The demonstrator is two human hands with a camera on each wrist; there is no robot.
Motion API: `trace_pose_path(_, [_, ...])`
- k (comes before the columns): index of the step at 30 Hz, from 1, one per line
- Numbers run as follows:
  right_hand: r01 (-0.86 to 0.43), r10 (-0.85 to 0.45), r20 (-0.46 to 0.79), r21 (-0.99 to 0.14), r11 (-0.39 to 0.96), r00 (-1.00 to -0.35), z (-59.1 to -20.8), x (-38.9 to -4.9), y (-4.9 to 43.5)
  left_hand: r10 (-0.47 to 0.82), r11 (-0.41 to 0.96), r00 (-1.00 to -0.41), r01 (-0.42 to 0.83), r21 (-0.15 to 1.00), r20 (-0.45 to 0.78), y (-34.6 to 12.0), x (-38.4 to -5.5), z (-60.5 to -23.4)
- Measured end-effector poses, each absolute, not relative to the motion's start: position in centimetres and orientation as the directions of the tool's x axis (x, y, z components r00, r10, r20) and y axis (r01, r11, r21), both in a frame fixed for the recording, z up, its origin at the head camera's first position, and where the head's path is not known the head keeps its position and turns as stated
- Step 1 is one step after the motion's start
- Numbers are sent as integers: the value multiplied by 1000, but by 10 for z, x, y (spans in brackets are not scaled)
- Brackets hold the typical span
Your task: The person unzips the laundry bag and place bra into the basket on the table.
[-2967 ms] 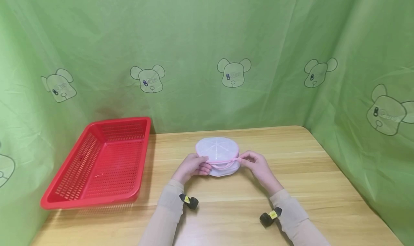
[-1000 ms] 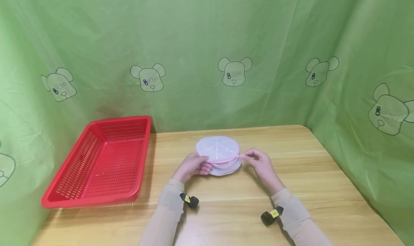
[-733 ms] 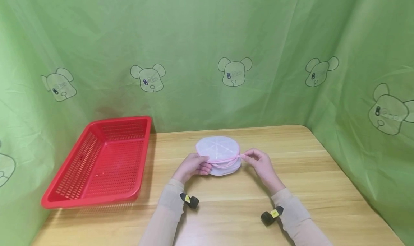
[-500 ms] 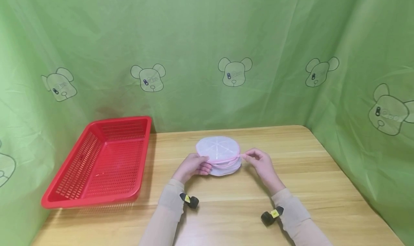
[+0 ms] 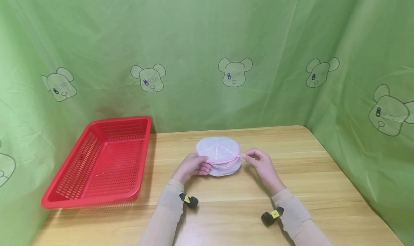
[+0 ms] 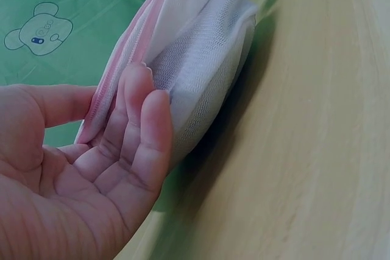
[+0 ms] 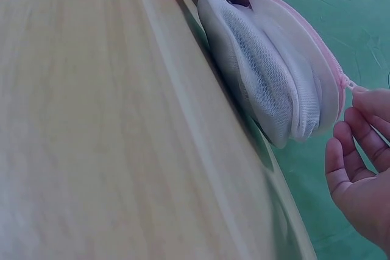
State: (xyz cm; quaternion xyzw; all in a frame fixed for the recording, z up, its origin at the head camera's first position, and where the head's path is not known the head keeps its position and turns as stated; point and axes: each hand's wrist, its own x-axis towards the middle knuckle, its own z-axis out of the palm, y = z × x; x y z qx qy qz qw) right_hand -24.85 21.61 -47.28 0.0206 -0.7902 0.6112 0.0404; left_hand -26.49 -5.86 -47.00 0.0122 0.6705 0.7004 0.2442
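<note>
A round white mesh laundry bag (image 5: pixel 218 149) with pink zipper trim sits on the table in the head view, its mesh sides folded beneath the top panel. My left hand (image 5: pixel 191 166) grips the near-left part of its zipped rim, thumb on top and fingers below. In the left wrist view, those fingers (image 6: pixel 152 123) lie in front of the mesh side. At the right end of the rim, my right hand (image 5: pixel 261 168) pinches the small zipper pull (image 7: pixel 350 84) between thumb and index finger. The other right fingers curl loosely. The bag's inside is hidden.
A red plastic basket (image 5: pixel 88 204) with perforated sides stands at the left of the wooden table (image 5: pixel 233 203). Green curtains (image 5: pixel 194 30) printed with bear heads enclose the back and both sides. Each wrist carries a small black camera.
Compared with three seconds ago, my right hand has shifted slightly right and away along the rim with the zipper pull. Over the last second both hands have stayed almost still.
</note>
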Motion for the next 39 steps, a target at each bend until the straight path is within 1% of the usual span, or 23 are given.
trace_pose_path(10, [-84,-26,80,-968,238,-996,-471,-246,213,319,19,-899,-309,951,-299,-58,-264,-469])
trace_pose_path(19, [-81,-45,73,-972,219,-996,-472,-245,212,331,57,-895,-299,953,-300,-59,-263,-466])
trace_pose_path(28, [-98,-64,86,-973,210,-994,-474,-246,209,349,116,-882,-295,948,-317,-58,-262,-464])
trace_pose_path(39, [-112,-89,96,-973,203,-991,-474,-244,207,405,157,-850,-299,941,-338,-54,-261,-466])
